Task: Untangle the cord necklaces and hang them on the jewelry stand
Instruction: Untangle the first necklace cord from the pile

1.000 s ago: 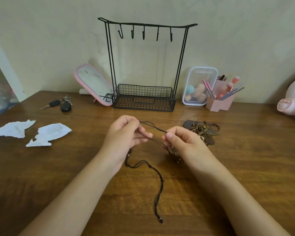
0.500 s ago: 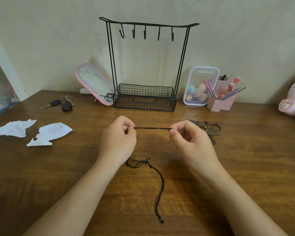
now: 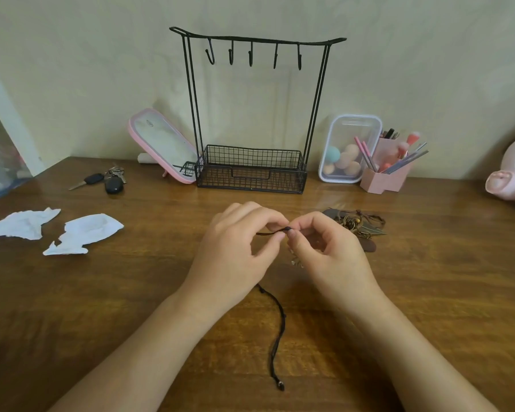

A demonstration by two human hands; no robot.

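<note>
Head view, left hand (image 3: 235,251), right hand (image 3: 327,251), both pinching black cord (image 3: 272,231)

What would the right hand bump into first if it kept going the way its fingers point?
Probably the left hand. The right hand points left along the cord, and the left hand pinches that same cord just beside it, so they look level.
</note>
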